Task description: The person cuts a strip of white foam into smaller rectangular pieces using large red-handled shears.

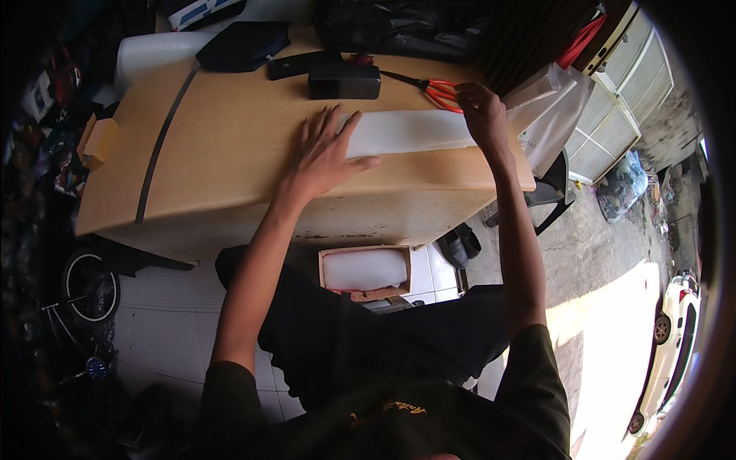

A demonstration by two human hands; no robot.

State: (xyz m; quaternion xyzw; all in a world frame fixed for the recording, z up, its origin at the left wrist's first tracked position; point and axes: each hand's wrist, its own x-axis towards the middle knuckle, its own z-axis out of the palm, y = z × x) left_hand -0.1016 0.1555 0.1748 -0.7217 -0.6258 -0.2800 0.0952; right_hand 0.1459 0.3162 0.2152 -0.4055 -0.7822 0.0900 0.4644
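A flat strip of whitish, translucent sheet (pixel 410 132) lies along the near side of the wooden table (pixel 230 142). My left hand (pixel 326 153) rests palm down at its left end, fingers spread, with the thumb along the strip's near edge. Past the strip's right end, my right hand (pixel 484 115) is closed, its fingers curled at the ends of the orange handles of a pair of scissors (pixel 438 92). The scissors' dark blades point left toward a black box-shaped object (pixel 343 81). My right hand hides part of the handles and the strip's right corner.
A dark pouch (pixel 244 47) and a white roll (pixel 157 57) sit at the table's far left. A black strap (pixel 162 149) crosses the tabletop. Below, a carton (pixel 365 270) holds a white padded thing, beside black shoes (pixel 458 245). A pale bag (pixel 563 115) hangs at right.
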